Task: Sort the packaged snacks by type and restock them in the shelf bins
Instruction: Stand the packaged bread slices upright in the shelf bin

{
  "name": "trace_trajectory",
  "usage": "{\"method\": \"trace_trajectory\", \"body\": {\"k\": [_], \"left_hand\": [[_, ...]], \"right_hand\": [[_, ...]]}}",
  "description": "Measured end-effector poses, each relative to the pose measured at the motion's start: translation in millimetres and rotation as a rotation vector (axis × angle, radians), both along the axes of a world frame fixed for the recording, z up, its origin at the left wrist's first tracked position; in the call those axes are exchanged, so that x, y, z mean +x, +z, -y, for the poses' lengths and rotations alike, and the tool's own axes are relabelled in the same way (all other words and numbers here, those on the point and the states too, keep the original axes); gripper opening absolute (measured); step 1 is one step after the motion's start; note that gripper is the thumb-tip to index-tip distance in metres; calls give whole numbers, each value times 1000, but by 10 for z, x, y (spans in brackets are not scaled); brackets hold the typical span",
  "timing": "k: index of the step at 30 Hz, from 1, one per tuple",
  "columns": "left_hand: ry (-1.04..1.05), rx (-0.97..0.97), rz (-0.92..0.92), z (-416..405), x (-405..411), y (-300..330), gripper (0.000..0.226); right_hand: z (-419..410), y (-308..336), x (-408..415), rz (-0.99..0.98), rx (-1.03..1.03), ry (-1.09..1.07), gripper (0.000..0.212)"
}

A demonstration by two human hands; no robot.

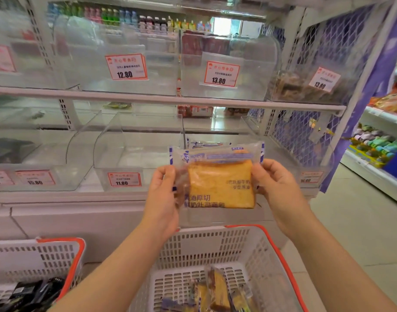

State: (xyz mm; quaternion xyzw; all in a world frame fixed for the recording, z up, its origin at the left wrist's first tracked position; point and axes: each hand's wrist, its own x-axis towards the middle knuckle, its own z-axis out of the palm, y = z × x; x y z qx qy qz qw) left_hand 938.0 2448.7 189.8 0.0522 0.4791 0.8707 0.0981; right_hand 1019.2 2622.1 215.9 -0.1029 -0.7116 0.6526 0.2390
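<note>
Above the far rim of the white slotted plastic basket with the orange edge (215, 242), I hold one clear-wrapped slice of golden toast with blue print (217, 183) upright, my left hand (163, 199) pinching its left edge and my right hand (274, 188) pinching its right, fingers curled round the wrapper. One like packet (206, 144) already lies in the clear plastic bin (314, 154) at the right end of the lower shelf. I judge the job barely begun: more toast packets (217, 291) wait in this basket, dark packets (35, 293) in the left basket (58, 253).

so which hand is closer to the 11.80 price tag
Left. The left hand grips the toast packet just right of the 11.80 price tag; the right hand grips the packet's far edge.
</note>
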Motion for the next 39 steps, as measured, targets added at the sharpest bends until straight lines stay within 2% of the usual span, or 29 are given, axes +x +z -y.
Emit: {"method": "trace_trajectory", "body": {"k": [3,7,9,10,14,16,19,25,30,33,35,37,39], "left_hand": [[-2,-41,-43,-13,-205,92,21],[-55,-72,-191,-11,-448,156,13],[-40,-245,-251,33,-557,115,12],[-40,-355,-263,55,-602,65,19],[-219,-650,-241,89,-672,-181,64],[-301,-695,-282,58,-672,-286,70],[-289,-782,-427,27,-711,-374,63],[-285,-833,-581,87,-773,-439,55],[-273,-862,-605,98,-802,-455,57],[-278,-838,-581,88,-795,-450,55],[-277,-821,-552,79,-785,-443,54],[-284,-779,-495,72,-776,-442,52],[-308,-674,-406,79,-746,-457,46]], "right_hand": [[-66,98,-131,44,92,164,17],[-260,289,-312,24,252,105,19],[-423,335,-419,-18,220,7,19],[-500,335,-477,-13,180,-29,18],[-647,111,-744,225,85,-42,20],[-614,-75,-907,365,64,-24,20],[-546,-282,-1175,489,79,-17,25],[-557,-436,-1653,573,84,-33,39],[-556,-484,-1763,694,26,-23,17],[-606,-459,-1745,654,-98,22,32],[-638,-406,-1654,670,-34,15,40],[-646,-315,-1511,683,156,-24,46],[-580,-177,-1305,602,294,-7,36]]}}
